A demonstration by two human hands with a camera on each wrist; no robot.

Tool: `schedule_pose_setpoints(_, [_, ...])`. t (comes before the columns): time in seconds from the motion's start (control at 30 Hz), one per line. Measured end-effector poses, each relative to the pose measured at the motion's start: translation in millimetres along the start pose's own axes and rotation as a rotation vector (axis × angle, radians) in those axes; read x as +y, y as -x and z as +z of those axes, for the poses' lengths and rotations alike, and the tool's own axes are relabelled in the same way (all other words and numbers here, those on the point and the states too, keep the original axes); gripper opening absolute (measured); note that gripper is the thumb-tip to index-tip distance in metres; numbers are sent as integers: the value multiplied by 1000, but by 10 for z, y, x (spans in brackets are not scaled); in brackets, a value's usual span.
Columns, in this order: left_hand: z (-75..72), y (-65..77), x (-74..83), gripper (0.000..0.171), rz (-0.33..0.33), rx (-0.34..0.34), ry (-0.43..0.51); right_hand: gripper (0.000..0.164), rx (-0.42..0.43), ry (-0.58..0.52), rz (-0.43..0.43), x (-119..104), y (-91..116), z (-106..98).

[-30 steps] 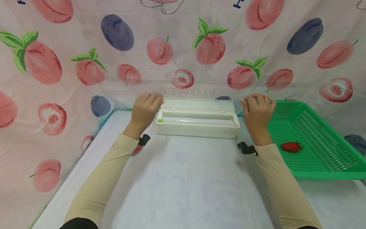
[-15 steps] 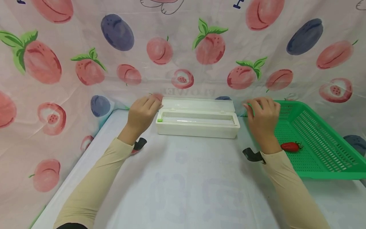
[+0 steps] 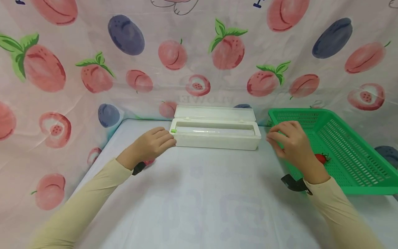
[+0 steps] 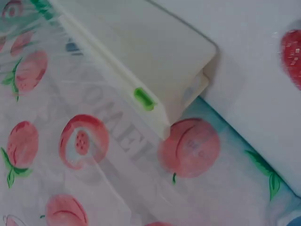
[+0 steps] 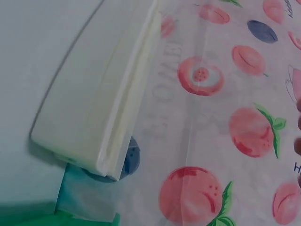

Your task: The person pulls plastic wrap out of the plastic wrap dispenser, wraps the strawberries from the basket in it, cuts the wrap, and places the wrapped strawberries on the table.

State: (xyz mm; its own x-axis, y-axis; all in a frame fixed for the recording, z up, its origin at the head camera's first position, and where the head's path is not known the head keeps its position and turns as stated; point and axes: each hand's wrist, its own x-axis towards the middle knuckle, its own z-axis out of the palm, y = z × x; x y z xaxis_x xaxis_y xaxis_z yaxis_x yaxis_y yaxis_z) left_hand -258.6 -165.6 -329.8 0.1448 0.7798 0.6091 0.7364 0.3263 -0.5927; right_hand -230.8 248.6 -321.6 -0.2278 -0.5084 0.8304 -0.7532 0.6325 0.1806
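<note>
A long white cling film dispenser (image 3: 217,141) stands at the back of the table, its clear lid raised and a roll inside. A small green slider (image 3: 173,131) sits at its left end. My left hand (image 3: 152,143) is at the dispenser's left front corner, fingertips bent down and together. My right hand (image 3: 292,141) is bent the same way, just right of the dispenser. Both hands appear to pinch the edges of thin clear cling film (image 4: 51,42), which shows as faint shiny streaks in the left wrist view. Its outline barely shows in the head view.
A green plastic basket (image 3: 357,191) stands on the right, holding a red strawberry (image 3: 321,158) partly hidden behind my right hand. A red speckled thing (image 4: 292,56) lies on the white table near my left wrist. A fruit-print cloth (image 3: 199,45) hangs close behind the dispenser.
Both hands have come down and back toward me from above the dispenser's ends. The right has also moved right, the left slightly left. The dispenser has stayed in place.
</note>
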Motion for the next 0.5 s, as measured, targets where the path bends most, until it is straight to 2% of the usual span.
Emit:
schedule_pose_setpoints(0.1, [-9, 73, 91, 28, 99, -81, 44, 45, -97, -89, -123, -27, 66, -46])
schedule_pose_setpoints(0.33, [69, 217, 309, 33, 244, -287, 111, 40, -342, -197, -230, -157, 289, 27])
schedule_pose_setpoints(0.43, [121, 266, 415, 31, 315, -404, 106, 23, -452, -204, -272, -219, 421, 141])
schedule_pose_setpoints(0.5, [154, 286, 479, 22, 354, -478, 94, 16, -521, -185, -298, -261, 508, 224])
